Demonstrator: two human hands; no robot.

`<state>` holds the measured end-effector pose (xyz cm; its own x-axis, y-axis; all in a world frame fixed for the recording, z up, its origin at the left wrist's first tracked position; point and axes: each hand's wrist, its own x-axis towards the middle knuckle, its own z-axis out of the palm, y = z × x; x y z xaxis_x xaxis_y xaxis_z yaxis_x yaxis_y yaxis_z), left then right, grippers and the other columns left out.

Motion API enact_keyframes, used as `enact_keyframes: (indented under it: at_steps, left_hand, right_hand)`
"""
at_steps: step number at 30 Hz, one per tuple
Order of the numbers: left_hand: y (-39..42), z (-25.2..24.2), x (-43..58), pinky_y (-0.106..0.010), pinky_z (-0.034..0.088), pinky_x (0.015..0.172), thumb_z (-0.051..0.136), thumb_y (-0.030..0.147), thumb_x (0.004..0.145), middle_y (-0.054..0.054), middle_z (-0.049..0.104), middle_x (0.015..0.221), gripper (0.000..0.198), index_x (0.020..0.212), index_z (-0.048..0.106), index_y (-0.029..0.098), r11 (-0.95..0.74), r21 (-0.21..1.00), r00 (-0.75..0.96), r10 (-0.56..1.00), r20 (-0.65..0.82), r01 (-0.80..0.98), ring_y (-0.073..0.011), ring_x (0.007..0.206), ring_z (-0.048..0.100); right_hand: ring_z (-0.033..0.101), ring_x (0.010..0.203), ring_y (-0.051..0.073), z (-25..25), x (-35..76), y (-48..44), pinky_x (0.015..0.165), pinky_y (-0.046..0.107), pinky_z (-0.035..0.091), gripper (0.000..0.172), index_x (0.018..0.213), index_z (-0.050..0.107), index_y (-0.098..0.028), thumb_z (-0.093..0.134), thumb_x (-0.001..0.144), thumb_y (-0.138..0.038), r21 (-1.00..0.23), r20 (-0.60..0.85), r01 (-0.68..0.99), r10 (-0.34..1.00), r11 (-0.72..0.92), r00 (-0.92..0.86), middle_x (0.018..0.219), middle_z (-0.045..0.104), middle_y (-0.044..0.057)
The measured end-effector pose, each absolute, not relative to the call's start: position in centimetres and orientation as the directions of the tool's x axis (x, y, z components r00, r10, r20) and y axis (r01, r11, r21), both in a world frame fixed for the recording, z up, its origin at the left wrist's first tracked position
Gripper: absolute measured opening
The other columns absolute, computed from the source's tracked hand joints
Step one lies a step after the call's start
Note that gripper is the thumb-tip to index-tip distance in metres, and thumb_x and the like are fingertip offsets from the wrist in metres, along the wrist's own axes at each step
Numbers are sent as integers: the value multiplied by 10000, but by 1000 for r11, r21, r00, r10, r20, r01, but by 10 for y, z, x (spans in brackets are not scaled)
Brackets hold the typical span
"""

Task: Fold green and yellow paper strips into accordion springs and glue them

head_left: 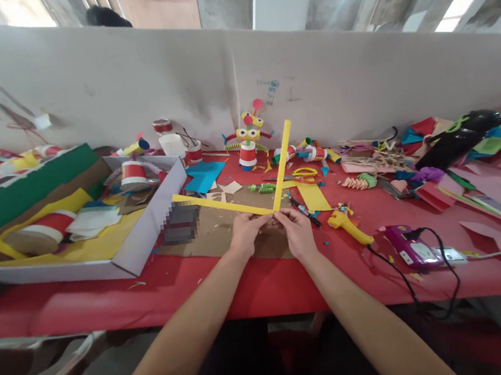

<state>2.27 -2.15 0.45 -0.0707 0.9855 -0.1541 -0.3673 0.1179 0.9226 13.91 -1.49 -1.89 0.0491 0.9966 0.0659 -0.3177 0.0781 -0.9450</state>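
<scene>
Two yellow paper strips (282,166) meet at their ends in an L, one pointing up and away, the other to the left. Around that corner my left hand (245,236) and my right hand (299,233) are closed, fingertips pinching the paper from either side. Below them lies a brown cardboard sheet (213,233). A green coiled paper spring (265,188) rests just beyond the strips. Yellow-handled scissors (305,173) and a yellow glue gun (348,228) are to the right of the strips.
At left stands a white-walled box (147,222) holding paper cups and paper. Paper-cup figures (247,152) stand at the back. A purple power socket (411,248) with cords sits at right, near a black bottle (456,142) and paper scraps. A white partition (153,72) rises behind.
</scene>
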Motion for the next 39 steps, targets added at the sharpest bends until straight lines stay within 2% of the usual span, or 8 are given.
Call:
enact_keyframes:
  at_steps: [3,7,16,21,27,33,36,39]
  left_hand:
    - [-20,6,18,-194,335,437,732,177,525,-47,669,656,212,724,692,114,161,916,31,987,-161,-368,-92,501,548]
    - [-16,3,15,-192,343,449,731,155,500,-42,658,648,181,668,678,112,214,874,24,974,-226,-437,-89,511,555]
    - [-15,-4,17,-204,379,484,755,177,476,-10,622,573,244,671,620,122,153,874,-20,983,-183,-461,-106,531,561]
    - [-15,-5,16,-239,451,548,779,225,504,-10,635,605,297,726,607,130,174,887,34,984,-176,-429,-116,531,589]
    - [-16,-6,18,-261,483,564,778,242,524,-18,646,637,326,769,596,129,147,898,38,989,-144,-415,-129,537,606]
    - [-16,-7,20,-248,476,560,768,255,529,-10,635,651,315,773,610,133,97,909,0,994,-106,-406,-113,547,590]
    - [-15,-9,21,-248,470,558,761,275,531,-16,639,674,313,774,625,133,77,908,-45,993,-105,-412,-111,558,583]
    - [-14,-10,23,-242,462,555,760,283,524,-18,644,690,308,762,634,135,42,905,-106,990,-96,-422,-109,571,577]
  right_hand:
    - [504,527,81,-17,140,-13,525,211,401,180,723,641,-172,701,628,-312,-922,4,-387,998,31,70,573,584,-45]
    - [498,517,72,-15,139,-13,500,202,383,198,706,639,-175,724,593,-314,-900,-34,-436,998,-9,48,580,581,-47]
    - [489,498,75,-18,137,-16,493,200,371,159,705,650,-169,694,641,-308,-929,39,-368,999,36,1,554,591,-36]
    - [509,492,94,-22,138,-14,503,224,400,157,705,676,-183,709,614,-307,-945,26,-325,1000,25,1,570,621,-29]
    - [526,480,112,-28,138,-12,491,242,420,153,732,706,-209,716,584,-251,-940,79,-329,996,85,32,561,643,-25]
    - [575,549,135,-26,141,-15,554,276,476,207,816,722,-235,705,617,-290,-968,88,-237,996,83,-8,691,689,-7]
    - [610,637,162,-26,140,-16,641,313,507,237,868,712,-239,681,649,-324,-979,110,-173,994,107,-7,790,702,5]
    - [633,733,183,-24,136,-19,740,342,508,287,913,698,-228,684,647,-335,-976,94,-197,995,87,-23,838,707,12]
